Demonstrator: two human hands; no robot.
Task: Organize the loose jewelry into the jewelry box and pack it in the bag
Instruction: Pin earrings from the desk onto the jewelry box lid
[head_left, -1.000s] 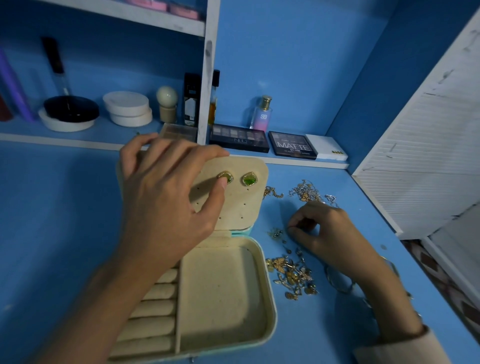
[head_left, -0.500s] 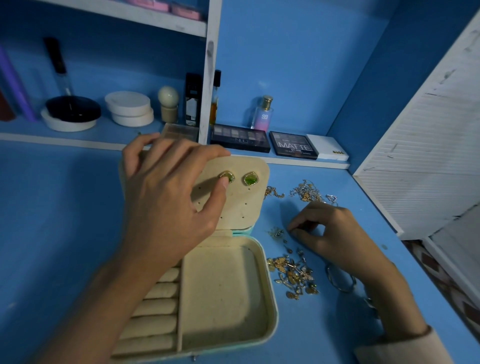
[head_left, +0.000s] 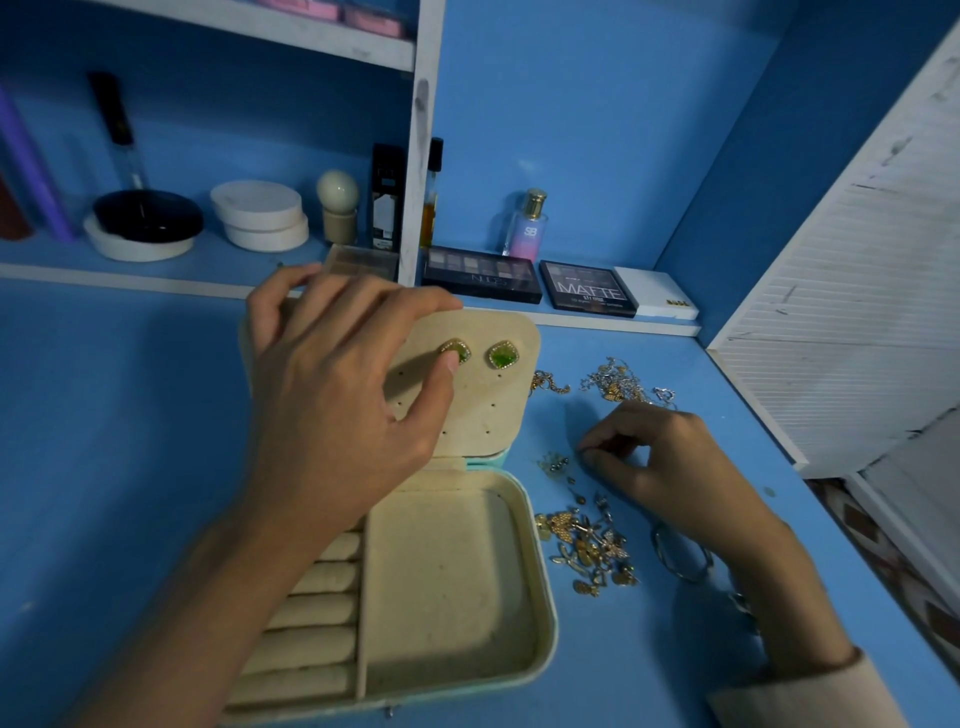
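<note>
A blue-painted desk (head_left: 104, 467) runs under a blue shelf ledge (head_left: 208, 270) across the upper half of the frame. On the ledge stand glossy dark eyeshadow palettes (head_left: 480, 273) and a small perfume bottle (head_left: 527, 228). The jewelry box (head_left: 540, 571) lies open at lower centre, a rounded rectangle lined in cream, suede-like fabric, with padded ring rolls (head_left: 322, 608) on its left side and a bare flat compartment (head_left: 447, 587) beside them. Its lid panel (head_left: 498, 410) stands up behind, punched with paired holes for studs. The left hand (head_left: 332, 405) holds this panel, fingers draped over its top edge. The thumb presses on the left green earring (head_left: 457, 352), probably to seat its post while the fingers brace the panel from behind. The right green earring (head_left: 502, 355), a faceted stone in a gold rim, sits just beside it. At centre right, the right hand (head_left: 670, 457) rests on the desk with fingers curled and thumb and forefinger tips drawn together. It looks like a pinch for some tiny piece, though whether anything lies between them is too small to tell. The loose jewelry lies on the desk right of the box: a tangle of gold pieces (head_left: 587, 551) below the hand, fine chains (head_left: 618, 382) above it and a thin metal hoop (head_left: 680, 556) near the wrist. No bag is in view.
</note>
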